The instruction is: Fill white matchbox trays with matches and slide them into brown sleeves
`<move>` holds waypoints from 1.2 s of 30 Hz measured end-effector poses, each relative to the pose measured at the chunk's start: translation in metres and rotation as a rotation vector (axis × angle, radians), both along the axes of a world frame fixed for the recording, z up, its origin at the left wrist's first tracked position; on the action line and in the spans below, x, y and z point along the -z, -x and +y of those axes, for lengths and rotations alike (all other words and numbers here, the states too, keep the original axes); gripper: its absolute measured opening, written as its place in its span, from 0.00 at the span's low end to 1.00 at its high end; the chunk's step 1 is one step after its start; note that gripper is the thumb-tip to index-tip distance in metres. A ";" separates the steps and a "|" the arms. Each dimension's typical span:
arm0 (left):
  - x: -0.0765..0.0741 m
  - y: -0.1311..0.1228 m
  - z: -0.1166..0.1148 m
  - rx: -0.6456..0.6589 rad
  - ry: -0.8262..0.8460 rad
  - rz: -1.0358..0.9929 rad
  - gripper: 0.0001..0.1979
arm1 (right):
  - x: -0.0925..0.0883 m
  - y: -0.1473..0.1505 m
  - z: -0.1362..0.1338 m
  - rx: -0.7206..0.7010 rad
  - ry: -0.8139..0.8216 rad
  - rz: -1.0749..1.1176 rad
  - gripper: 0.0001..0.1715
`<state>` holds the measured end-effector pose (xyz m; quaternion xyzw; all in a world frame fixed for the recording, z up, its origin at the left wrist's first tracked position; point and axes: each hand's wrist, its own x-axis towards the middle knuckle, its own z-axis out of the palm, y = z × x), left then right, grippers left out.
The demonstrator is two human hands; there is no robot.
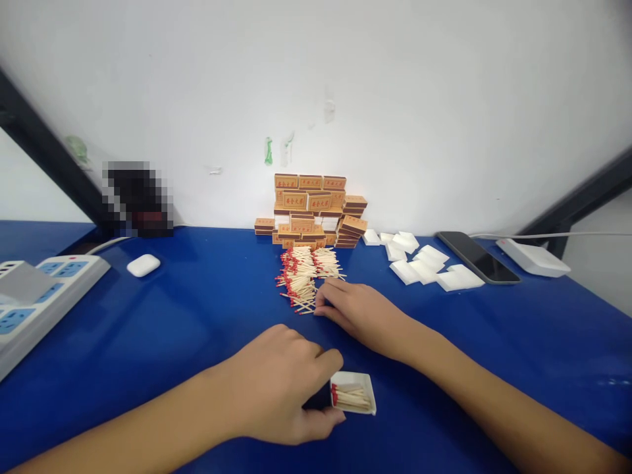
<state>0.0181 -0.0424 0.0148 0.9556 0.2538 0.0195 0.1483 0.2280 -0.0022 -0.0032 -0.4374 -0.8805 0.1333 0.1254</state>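
At the tray [356, 378] — left fingers [330, 363], parted, hold it.

The blue table [197, 316] stands against a white wall [419, 118] marked by a green scrap [268, 151] and a pale scrap [329, 110]. At the left edge lies a power strip [56, 306] with blue sockets and a grey block [27, 283] on it; near it sits a small rounded white case [143, 265], with a pixelated dark object [141, 197] behind. At right, a dark phone [477, 257] lies near a flat white box [533, 257], with a white cable [548, 234] running behind. Dark slanting bars [49, 141] flank both sides.
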 end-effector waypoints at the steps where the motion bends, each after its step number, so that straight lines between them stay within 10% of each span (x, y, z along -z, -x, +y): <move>1: 0.000 0.000 0.000 -0.001 -0.001 0.005 0.14 | -0.001 -0.003 0.000 0.001 0.005 0.021 0.04; 17: 0.003 0.001 0.000 0.008 -0.037 -0.005 0.13 | 0.008 0.025 -0.003 0.181 0.001 0.211 0.06; 36: 0.002 0.001 0.002 -0.012 -0.012 0.024 0.14 | -0.008 0.001 -0.002 0.054 0.076 0.066 0.04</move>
